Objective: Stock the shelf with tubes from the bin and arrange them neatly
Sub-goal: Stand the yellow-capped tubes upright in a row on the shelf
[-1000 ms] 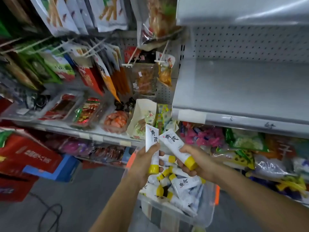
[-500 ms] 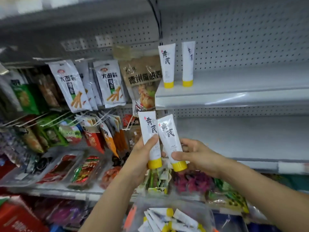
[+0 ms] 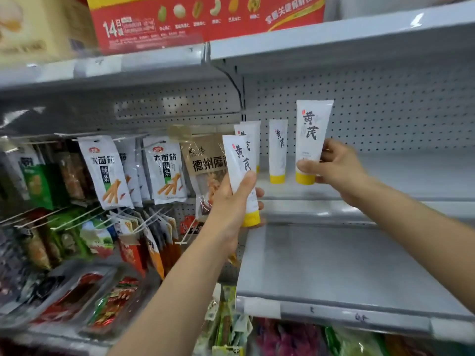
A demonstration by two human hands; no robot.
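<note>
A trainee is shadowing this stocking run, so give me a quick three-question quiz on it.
1. True or false: the left hand and right hand each hold a tube.
2. How many tubes stand unheld on the shelf?
3. On the right-hand tube, the yellow cap points: A up, B down, C sideways.
Key: 1 true; 2 two, left standing tube and right standing tube; 3 B.

Hanging snack packets, red carton
</note>
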